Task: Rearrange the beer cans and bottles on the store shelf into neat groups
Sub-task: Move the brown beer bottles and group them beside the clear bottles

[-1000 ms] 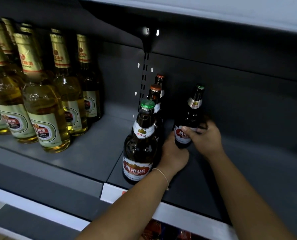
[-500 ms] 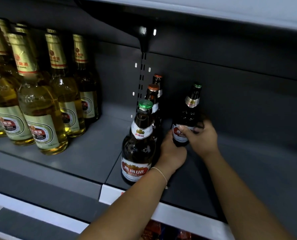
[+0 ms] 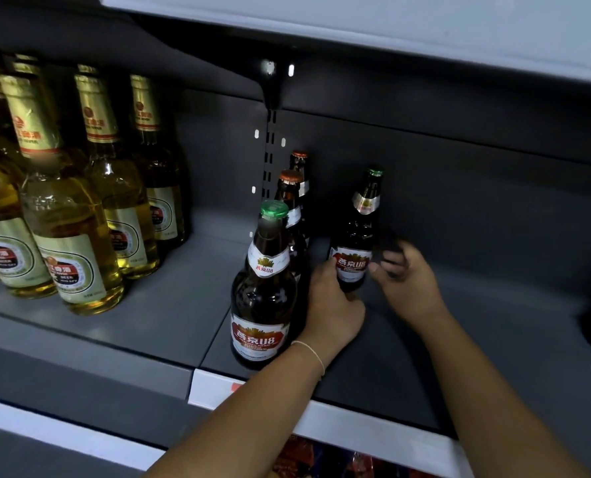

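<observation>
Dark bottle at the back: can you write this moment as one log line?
left hand: steadying dark bottle low | right hand: fingers open beside it | bottle: upright on shelf | front green-cap bottle: untouched

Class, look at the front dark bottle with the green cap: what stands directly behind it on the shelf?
Behind the front green-capped bottle stand two more dark bottles with orange-brown caps, in a row toward the back wall. Only their necks and shoulders show; their lower bodies are covered.
</observation>
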{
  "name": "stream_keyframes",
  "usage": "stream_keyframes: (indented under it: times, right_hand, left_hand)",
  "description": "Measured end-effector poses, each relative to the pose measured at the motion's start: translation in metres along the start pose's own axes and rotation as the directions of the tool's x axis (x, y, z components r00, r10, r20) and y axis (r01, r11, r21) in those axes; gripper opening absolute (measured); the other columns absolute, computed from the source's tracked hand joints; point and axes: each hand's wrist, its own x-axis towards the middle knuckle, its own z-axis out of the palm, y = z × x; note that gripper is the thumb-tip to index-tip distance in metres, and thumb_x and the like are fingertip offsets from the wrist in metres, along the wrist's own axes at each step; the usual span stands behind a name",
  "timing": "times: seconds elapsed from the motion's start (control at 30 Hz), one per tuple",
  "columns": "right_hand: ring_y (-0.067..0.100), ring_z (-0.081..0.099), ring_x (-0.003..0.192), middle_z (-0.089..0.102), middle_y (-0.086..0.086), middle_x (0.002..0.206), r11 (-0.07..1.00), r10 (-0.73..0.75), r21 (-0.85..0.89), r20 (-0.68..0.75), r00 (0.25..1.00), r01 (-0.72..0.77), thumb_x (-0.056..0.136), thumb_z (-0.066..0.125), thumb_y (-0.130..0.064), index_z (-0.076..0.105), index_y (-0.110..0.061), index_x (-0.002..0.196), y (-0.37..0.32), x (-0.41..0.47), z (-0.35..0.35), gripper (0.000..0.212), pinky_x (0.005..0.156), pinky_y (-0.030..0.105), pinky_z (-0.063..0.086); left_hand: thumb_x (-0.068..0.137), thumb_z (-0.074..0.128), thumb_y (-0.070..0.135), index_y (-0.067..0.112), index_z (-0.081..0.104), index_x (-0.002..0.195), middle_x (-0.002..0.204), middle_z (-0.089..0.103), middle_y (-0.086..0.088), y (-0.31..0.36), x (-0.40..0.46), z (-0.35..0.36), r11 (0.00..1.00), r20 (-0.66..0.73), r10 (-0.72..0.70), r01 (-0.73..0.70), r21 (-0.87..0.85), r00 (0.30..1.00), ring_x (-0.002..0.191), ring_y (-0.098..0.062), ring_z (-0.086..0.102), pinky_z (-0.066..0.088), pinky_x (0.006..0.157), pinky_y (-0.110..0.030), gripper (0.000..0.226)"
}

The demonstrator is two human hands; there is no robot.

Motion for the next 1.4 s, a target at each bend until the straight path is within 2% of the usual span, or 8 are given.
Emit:
stream_keyframes:
  times: [0.23, 0.33, 0.57, 0.73, 0.93, 1.1, 1.3, 1.4]
  right_hand:
    - [0.004, 0.061, 0.095, 0.062, 0.006, 0.118, 0.999, -0.025, 0.020, -0.167, 0.986, 0.028, 0.091, 0.068, -0.014, 0.053, -0.012, 0.135, -0.004, -0.024, -0.059, 0.046, 0.094, 0.021, 0.050]
    - [0.000, 0.062, 0.093, 0.063, 0.000, 0.112, 0.999, -0.035, 0.007, -0.277, 0.960, 0.038, 0.092, 0.068, -0.019, 0.056, -0.015, 0.131, -0.004, -0.032, -0.095, 0.041, 0.084, 0.011, 0.050]
    - [0.003, 0.061, 0.085, 0.064, 0.005, 0.107, 0.996, -0.062, -0.085, -0.476, 0.877, 0.024, 0.092, 0.068, -0.016, 0.059, -0.009, 0.122, 0.010, -0.047, -0.186, 0.033, 0.074, 0.005, 0.048]
    - [0.012, 0.058, 0.099, 0.061, 0.004, 0.115, 0.975, -0.106, -0.221, -0.596, 0.796, -0.035, 0.091, 0.067, -0.017, 0.056, -0.006, 0.127, 0.035, -0.055, -0.243, 0.040, 0.078, 0.004, 0.043]
    - [0.035, 0.060, 0.110, 0.062, 0.017, 0.119, 0.932, -0.070, -0.316, -0.638, 0.767, -0.177, 0.079, 0.065, -0.037, 0.051, -0.003, 0.125, 0.051, -0.046, -0.295, 0.058, 0.098, 0.045, 0.049]
    - [0.034, 0.058, 0.112, 0.060, 0.018, 0.121, 0.918, 0.040, -0.293, -0.598, 0.800, -0.265, 0.086, 0.067, -0.019, 0.048, -0.003, 0.127, 0.055, -0.027, -0.314, 0.048, 0.091, 0.030, 0.046]
    - [0.041, 0.056, 0.115, 0.059, 0.020, 0.124, 0.914, 0.093, -0.276, -0.573, 0.815, -0.298, 0.072, 0.061, -0.040, 0.042, -0.006, 0.132, 0.065, -0.008, -0.323, 0.071, 0.099, 0.051, 0.048]
    - [0.044, 0.045, 0.127, 0.049, 0.023, 0.138, 0.875, 0.141, -0.316, -0.558, 0.818, -0.366, 0.080, 0.061, -0.038, 0.026, -0.001, 0.146, 0.065, 0.001, -0.327, 0.084, 0.108, 0.047, 0.039]
  left_hand:
    - [0.071, 0.044, 0.012, 0.002, 0.050, 0.133, 0.129, 0.053, -0.012, 0.033, -0.021, 0.013, 0.934, 0.071, 0.304, -0.312, 0.175, 0.950, 0.123, -0.022, 0.048, 0.034, 0.108, -0.021, 0.063]
    - [0.080, 0.050, 0.001, 0.002, 0.045, 0.138, 0.137, 0.050, -0.013, 0.053, -0.025, 0.035, 0.919, 0.134, 0.334, -0.354, 0.172, 0.933, 0.130, -0.022, 0.044, 0.020, 0.105, -0.004, 0.058]
    - [0.091, 0.046, 0.003, 0.010, 0.032, 0.147, 0.151, 0.036, -0.006, 0.095, -0.039, 0.109, 0.903, 0.368, 0.361, -0.420, 0.093, 0.857, 0.140, -0.015, 0.030, 0.018, 0.106, -0.012, 0.058]
    - [0.094, 0.046, 0.005, 0.010, 0.032, 0.148, 0.153, 0.033, -0.005, 0.111, -0.049, 0.161, 0.888, 0.461, 0.387, -0.457, 0.046, 0.798, 0.141, -0.013, 0.028, 0.013, 0.101, -0.001, 0.056]
    - [0.094, 0.044, 0.004, 0.013, 0.028, 0.150, 0.157, 0.027, -0.003, 0.125, -0.057, 0.209, 0.896, 0.531, 0.372, -0.445, 0.010, 0.762, 0.144, -0.015, 0.026, 0.019, 0.112, -0.016, 0.059]
    - [0.094, 0.042, 0.004, 0.014, 0.026, 0.151, 0.158, 0.025, -0.001, 0.128, -0.054, 0.226, 0.896, 0.569, 0.349, -0.442, 0.030, 0.745, 0.145, -0.013, 0.022, 0.018, 0.115, -0.019, 0.060]
    - [0.095, 0.044, 0.007, 0.016, 0.026, 0.151, 0.157, 0.026, 0.000, 0.122, -0.047, 0.225, 0.900, 0.555, 0.315, -0.428, 0.081, 0.770, 0.144, -0.012, 0.023, 0.019, 0.114, -0.018, 0.059]
    - [0.095, 0.045, 0.008, 0.015, 0.027, 0.150, 0.157, 0.028, 0.000, 0.120, -0.042, 0.221, 0.904, 0.541, 0.301, -0.415, 0.099, 0.785, 0.143, -0.013, 0.025, 0.022, 0.115, -0.021, 0.058]
